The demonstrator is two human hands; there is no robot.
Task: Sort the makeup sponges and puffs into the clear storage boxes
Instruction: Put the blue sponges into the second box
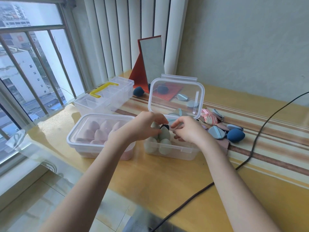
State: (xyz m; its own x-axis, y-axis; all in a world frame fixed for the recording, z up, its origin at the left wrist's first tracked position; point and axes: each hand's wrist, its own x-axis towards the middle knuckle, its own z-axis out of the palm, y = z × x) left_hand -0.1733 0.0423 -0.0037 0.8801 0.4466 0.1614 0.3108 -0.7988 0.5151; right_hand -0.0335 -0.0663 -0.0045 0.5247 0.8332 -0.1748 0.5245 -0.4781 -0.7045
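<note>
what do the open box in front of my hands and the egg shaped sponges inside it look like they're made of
Open box: apparently clear, glossy hard plastic; you can see through its walls and raised lid, and its edges catch light.
Pale green sponges: probably soft matte foam; rounded, no shine. Softness can't be confirmed from the picture.

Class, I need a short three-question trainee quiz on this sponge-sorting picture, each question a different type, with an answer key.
1. True or false: the box of pink sponges has its lid on.
2. Which box is the left hand reaching into? A) yellow-handled box B) open box C) neither
3. Fill in: the dark blue sponge lies to the ___ of the open box.

Key: 1 true; 2 B; 3 right.
</note>
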